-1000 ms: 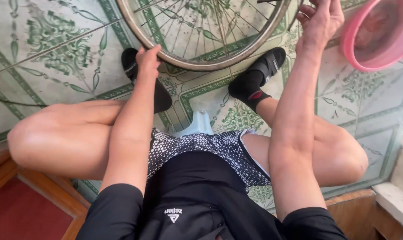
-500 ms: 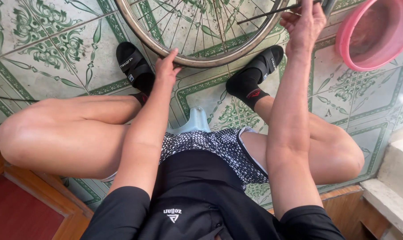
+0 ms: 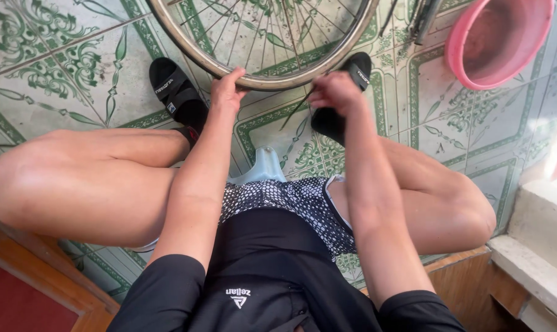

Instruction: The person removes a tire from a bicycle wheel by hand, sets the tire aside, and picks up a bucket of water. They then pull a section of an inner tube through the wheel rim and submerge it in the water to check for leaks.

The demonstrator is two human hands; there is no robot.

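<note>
No packages, signs or screens here.

Bare tiled floor (image 3: 57, 67) lies open left of the wheel rim (image 3: 272, 81); spokes crowd its inside, and a pink basin (image 3: 496, 43) and what appear to be tools (image 3: 423, 21) block the right.

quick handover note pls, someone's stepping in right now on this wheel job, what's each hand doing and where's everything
Left hand: grips the lower edge of the bare metal spoked bicycle wheel rim, which stands on the green patterned tile floor in front of the seated person.
Right hand: closed on a thin dark rod, maybe a spoke, just below the rim, its free end slanting down towards the floor.
Nearby: round pink plastic basin at upper right; dark metal tools lie beside it.
Done: the rim carries no tyre.
Left: the thin rod is not in the wheel; whether any spokes are missing cannot be told.
</note>
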